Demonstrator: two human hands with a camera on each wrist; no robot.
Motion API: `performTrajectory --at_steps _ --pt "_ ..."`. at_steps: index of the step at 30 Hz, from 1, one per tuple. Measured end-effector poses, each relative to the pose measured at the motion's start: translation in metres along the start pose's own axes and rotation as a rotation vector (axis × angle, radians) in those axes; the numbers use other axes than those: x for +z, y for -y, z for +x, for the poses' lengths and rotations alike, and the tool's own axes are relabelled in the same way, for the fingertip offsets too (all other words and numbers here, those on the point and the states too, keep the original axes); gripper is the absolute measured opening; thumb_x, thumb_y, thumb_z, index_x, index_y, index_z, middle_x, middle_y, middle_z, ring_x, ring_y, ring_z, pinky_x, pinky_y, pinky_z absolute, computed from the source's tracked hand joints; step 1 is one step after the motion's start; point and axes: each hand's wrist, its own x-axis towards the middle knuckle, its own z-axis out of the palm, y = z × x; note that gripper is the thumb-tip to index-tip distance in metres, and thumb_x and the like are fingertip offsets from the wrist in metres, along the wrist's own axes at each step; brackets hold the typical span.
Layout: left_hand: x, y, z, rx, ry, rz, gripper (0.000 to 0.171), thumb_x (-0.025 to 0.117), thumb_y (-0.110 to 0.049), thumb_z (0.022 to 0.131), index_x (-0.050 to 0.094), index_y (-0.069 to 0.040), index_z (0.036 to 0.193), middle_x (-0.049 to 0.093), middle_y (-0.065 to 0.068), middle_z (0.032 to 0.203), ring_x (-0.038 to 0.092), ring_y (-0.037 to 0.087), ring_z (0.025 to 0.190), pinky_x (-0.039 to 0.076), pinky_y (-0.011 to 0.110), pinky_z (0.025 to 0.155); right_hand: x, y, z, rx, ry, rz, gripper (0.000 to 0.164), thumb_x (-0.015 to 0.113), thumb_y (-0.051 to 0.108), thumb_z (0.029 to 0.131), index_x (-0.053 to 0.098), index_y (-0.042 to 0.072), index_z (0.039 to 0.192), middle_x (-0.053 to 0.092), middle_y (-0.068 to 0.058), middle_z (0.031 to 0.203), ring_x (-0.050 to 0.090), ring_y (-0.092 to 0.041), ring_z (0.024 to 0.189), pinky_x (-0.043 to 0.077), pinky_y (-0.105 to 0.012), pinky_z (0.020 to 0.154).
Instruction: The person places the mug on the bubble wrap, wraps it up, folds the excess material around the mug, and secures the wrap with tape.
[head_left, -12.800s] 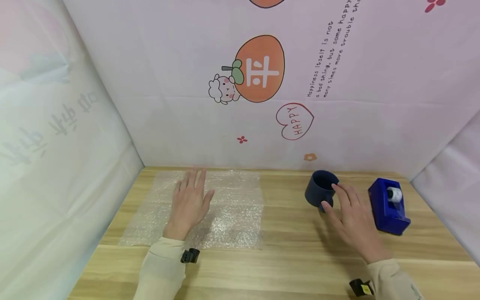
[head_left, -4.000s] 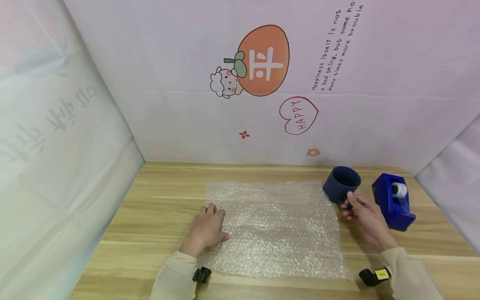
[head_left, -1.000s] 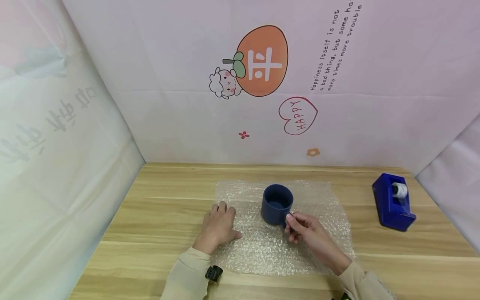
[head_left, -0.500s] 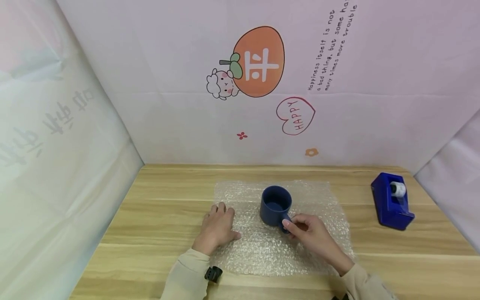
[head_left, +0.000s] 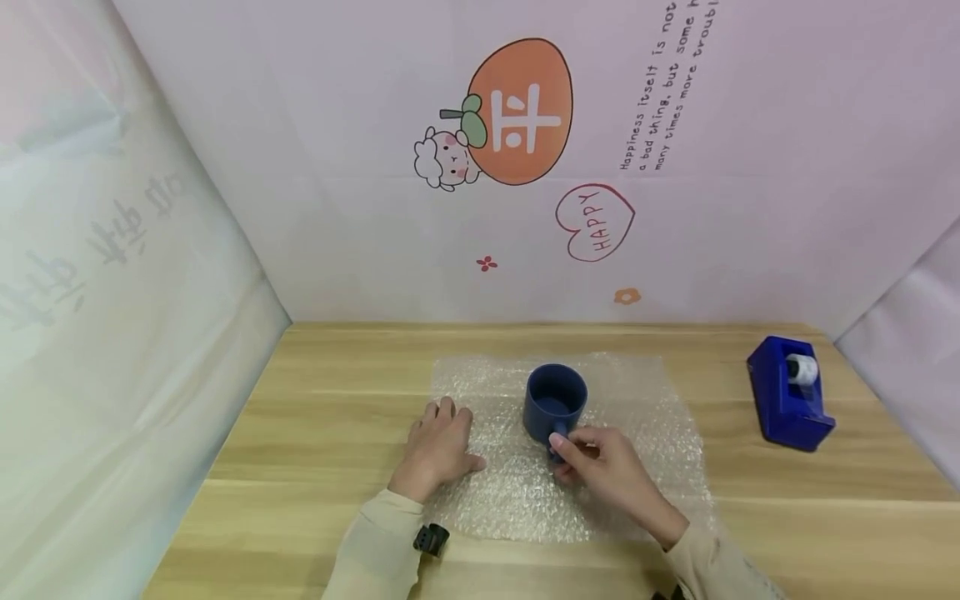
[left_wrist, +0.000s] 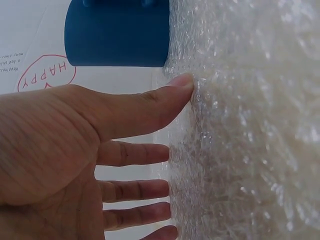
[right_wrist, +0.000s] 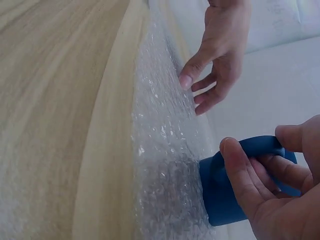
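Behind your work hangs a pale pink cloth backdrop (head_left: 360,242), softly creased and printed with cartoon figures. Below it, your tabletop (head_left: 337,408) has a smooth, light wood-grain finish. Your bubble wrap sheet (head_left: 517,504) lies spread across its middle, clear and glossy, roughly rectangular, its surface covered in small raised blisters. That laying-out looks done, and so does the placing of the mug upon it; no part of the sheet is folded up or over the mug, so I judge the work to be at an early stage.

Your right hand (head_left: 611,475) pinches the mug's handle between thumb and curled fingers. Your left hand (head_left: 437,450) lies at the sheet's left edge, fingers lightly spread, their tips touching the plastic.

The blue tape dispenser (head_left: 783,408), a blocky, hard-looking body, sits well apart to the right, in neither hand. Your dark blue mug (head_left: 542,421), a matte, straight-sided cylinder, stands upright near the sheet's centre. Smallest are its looped handle (right_wrist: 261,144) and the white tape roll (head_left: 805,370), seated in its dispenser; no tape shows on the sheet.
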Motion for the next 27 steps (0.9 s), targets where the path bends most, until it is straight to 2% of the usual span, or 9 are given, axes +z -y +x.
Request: performTrajectory --at_steps 5,8,12,15,18,22,25,27 --pt "-0.003 -0.001 0.005 -0.003 -0.004 0.004 0.057 0.089 -0.038 0.077 0.064 -0.004 0.115 0.054 0.017 0.115 0.048 0.032 0.102 0.048 0.049 0.083 -0.011 0.004 0.001 -0.035 0.034 -0.098 0.034 0.066 0.029 0.1 0.071 -0.004 0.104 0.073 -0.01 0.085 0.072 -0.023 0.071 0.059 -0.031 0.065" --pt "-0.003 0.0 0.003 -0.01 0.003 -0.007 0.058 0.089 -0.038 0.077 0.064 -0.004 0.117 0.054 0.018 0.119 0.049 0.033 0.105 0.048 0.052 0.087 -0.023 0.002 -0.002 -0.118 0.048 -0.209 0.03 0.069 0.029 0.098 0.072 0.0 0.107 0.073 -0.006 0.09 0.07 -0.017 0.074 0.058 -0.029 0.066" --pt "0.0 0.001 0.001 -0.007 0.006 -0.016 0.06 0.088 -0.039 0.077 0.064 -0.004 0.119 0.054 0.019 0.121 0.049 0.034 0.106 0.048 0.053 0.088 -0.046 -0.003 -0.009 -0.231 0.066 -0.35 0.025 0.074 0.026 0.095 0.072 0.003 0.106 0.07 0.002 0.091 0.065 -0.009 0.077 0.057 -0.028 0.067" --pt "0.001 0.001 0.0 -0.004 0.003 -0.015 0.06 0.089 -0.038 0.076 0.064 -0.004 0.118 0.054 0.019 0.119 0.049 0.033 0.105 0.048 0.053 0.086 -0.069 -0.008 -0.015 -0.231 0.125 -0.456 0.029 0.078 0.03 0.091 0.072 0.006 0.107 0.068 0.005 0.094 0.064 -0.01 0.082 0.057 -0.029 0.069" --pt "0.001 0.0 0.0 -0.004 0.001 -0.016 0.059 0.089 -0.038 0.076 0.064 -0.004 0.117 0.054 0.018 0.118 0.049 0.033 0.104 0.048 0.053 0.086 -0.088 -0.014 -0.024 -0.218 0.183 -0.62 0.047 0.084 0.044 0.081 0.071 0.011 0.111 0.066 0.005 0.102 0.063 -0.015 0.09 0.056 -0.035 0.075" --pt "0.001 0.0 0.0 -0.006 -0.001 -0.016 0.059 0.089 -0.037 0.076 0.064 -0.004 0.117 0.053 0.018 0.118 0.048 0.033 0.104 0.048 0.053 0.085 -0.106 -0.023 -0.038 -0.24 0.228 -0.848 0.079 0.089 0.064 0.057 0.068 0.017 0.119 0.059 0.003 0.11 0.058 -0.022 0.101 0.053 -0.046 0.082" --pt "0.001 0.0 -0.001 -0.006 -0.006 -0.017 0.059 0.09 -0.037 0.075 0.064 -0.005 0.117 0.053 0.018 0.117 0.048 0.033 0.103 0.048 0.053 0.084 -0.115 -0.029 -0.045 -0.24 0.263 -0.938 0.094 0.093 0.061 0.045 0.065 0.018 0.123 0.054 0.001 0.114 0.053 -0.024 0.104 0.052 -0.049 0.082" --pt "0.0 0.0 -0.001 -0.005 -0.009 -0.017 0.059 0.09 -0.037 0.075 0.064 -0.005 0.117 0.053 0.018 0.117 0.048 0.033 0.103 0.048 0.052 0.084 -0.12 -0.033 -0.049 -0.231 0.281 -0.951 0.094 0.097 0.05 0.042 0.063 0.02 0.124 0.052 0.0 0.116 0.052 -0.026 0.105 0.05 -0.051 0.082"
